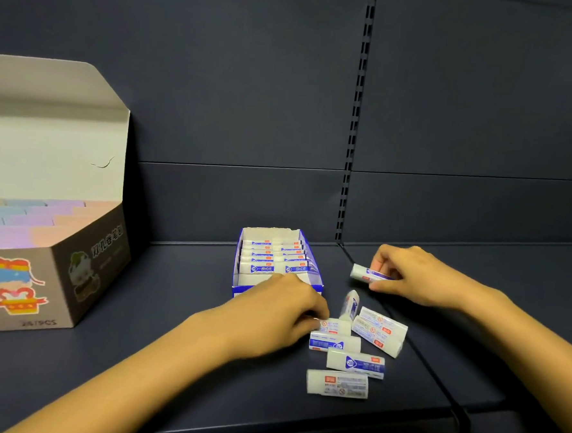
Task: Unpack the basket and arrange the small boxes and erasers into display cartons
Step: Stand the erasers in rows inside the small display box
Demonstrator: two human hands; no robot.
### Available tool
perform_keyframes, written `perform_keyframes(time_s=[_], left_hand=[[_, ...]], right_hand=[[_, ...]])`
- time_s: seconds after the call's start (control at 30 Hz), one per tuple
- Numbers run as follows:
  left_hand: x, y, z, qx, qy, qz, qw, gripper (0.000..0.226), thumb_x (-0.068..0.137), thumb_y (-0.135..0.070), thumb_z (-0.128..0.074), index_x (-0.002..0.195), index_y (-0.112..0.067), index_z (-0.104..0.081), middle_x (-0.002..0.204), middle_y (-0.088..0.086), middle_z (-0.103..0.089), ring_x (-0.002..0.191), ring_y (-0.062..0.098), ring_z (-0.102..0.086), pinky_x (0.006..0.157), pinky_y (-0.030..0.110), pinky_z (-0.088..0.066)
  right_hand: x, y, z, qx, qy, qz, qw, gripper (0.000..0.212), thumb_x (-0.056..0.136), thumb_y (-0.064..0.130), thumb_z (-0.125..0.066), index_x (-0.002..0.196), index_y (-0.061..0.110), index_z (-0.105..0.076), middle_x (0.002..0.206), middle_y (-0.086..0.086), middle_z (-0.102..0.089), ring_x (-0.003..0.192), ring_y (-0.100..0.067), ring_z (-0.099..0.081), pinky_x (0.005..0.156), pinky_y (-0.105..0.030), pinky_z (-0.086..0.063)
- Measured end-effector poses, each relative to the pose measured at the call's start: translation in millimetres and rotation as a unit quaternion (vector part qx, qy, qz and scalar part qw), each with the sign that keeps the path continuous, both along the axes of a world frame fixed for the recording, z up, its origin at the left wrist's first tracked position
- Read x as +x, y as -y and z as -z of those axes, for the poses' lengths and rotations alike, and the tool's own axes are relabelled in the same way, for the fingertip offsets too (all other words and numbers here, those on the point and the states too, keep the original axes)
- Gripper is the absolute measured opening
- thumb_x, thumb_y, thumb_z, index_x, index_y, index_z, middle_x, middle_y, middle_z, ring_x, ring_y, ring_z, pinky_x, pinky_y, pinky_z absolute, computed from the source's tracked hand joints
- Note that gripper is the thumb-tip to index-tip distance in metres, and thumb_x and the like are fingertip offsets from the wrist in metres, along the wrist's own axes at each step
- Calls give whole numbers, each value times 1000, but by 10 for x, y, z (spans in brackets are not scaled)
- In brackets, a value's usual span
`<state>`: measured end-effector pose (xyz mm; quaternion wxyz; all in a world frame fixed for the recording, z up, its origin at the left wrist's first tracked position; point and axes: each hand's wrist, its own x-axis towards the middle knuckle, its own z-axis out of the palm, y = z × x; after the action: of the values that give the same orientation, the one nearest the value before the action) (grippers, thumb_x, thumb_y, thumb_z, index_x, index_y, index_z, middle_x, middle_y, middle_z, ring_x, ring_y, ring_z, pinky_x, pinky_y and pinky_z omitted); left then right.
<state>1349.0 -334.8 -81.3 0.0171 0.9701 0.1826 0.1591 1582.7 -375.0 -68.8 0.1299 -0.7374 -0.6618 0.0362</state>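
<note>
At left stands one large brown cardboard carton [57, 269], lid up for display; one small blue-and-white carton [241, 267] holds erasers in rows, its near gap unfilled; the left hand [282, 313] pinches one white sleeved eraser [336, 326] among about seven loose erasers [356, 363], probably for that gap; the right hand [418, 278] grips a second white eraser [363, 274], ready.

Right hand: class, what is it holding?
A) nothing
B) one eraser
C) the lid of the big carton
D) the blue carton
B: the right hand has its fingers curled round one eraser, to the right of the blue carton.
</note>
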Motion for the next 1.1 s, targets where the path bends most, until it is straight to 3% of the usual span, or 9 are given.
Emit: perform_keyframes(time_s=[0.07,0.2,0.4,0.6,0.77,0.87,0.93,1.03,1.1], left_hand=[[51,-11,5,24,-38,-19,999,23,96,-25,-45,106,-18,-64,107,-1,-67,103,18,-55,77,21,-28],[168,-43,-1,17,-100,-23,995,23,94,-26,-48,96,-9,-63,98,11,-66,93,29,-56,82,40,-46],[261,-117,-48,-12,-120,9,993,22,89,-25,-59,98,-6,-67,95,11,-68,89,27,-59,81,40,-48],[269,-101,-19,-1,-146,41,988,24,94,-25,-49,108,-6,-58,111,9,-56,103,24,-51,90,36,-41],[101,-112,-75,-61,-51,35,996,24,95,-32,-48,101,-10,-55,96,0,-56,79,11,-43,74,21,-35],[-48,-202,-132,-146,50,12,988,10,84,-23,-62,82,-16,-54,74,-11,-53,64,4,-44,60,15,-36],[-123,-289,-149,-208,127,-11,970,15,77,-12,-66,71,-18,-53,63,-11,-52,56,1,-45,57,13,-38],[-243,-447,-177,-300,204,-22,932,14,76,0,-69,72,-10,-60,62,-5,-64,60,4,-57,59,15,-46],[-318,-547,-190,-336,223,-30,914,8,77,-5,-72,79,-8,-65,78,6,-74,73,9,-68,68,21,-54]], right_hand=[[-34,38,-57,17,-36,-13,999,22,79,34,-72,82,27,-52,82,11,-64,70,-5,-54,65,-17,-40],[-133,100,-141,46,-96,-32,994,20,75,33,-76,81,23,-60,77,8,-67,52,2,-53,52,-10,-40],[-206,186,-151,50,-136,-38,989,21,75,30,-76,83,17,-62,73,6,-70,52,-1,-58,54,-12,-44],[-208,191,-157,60,-138,-11,989,20,75,31,-76,83,21,-60,78,8,-67,56,-4,-53,56,-14,-41],[-217,180,-194,78,-153,0,985,21,78,29,-74,82,22,-55,82,8,-70,57,3,-55,59,-14,-42],[-261,155,-214,73,-187,-3,980,22,78,26,-74,85,18,-54,85,4,-72,64,-7,-60,68,-25,-47],[-297,126,-219,72,-210,-15,975,22,77,25,-75,84,18,-55,80,6,-72,61,-10,-60,64,-23,-48],[-355,52,-213,74,-235,-39,968,23,75,24,-76,83,18,-55,74,7,-72,54,-5,-59,58,-16,-45],[-394,-4,-211,75,-253,-52,963,23,74,23,-77,82,18,-56,74,5,-72,53,-4,-59,58,-18,-46]])
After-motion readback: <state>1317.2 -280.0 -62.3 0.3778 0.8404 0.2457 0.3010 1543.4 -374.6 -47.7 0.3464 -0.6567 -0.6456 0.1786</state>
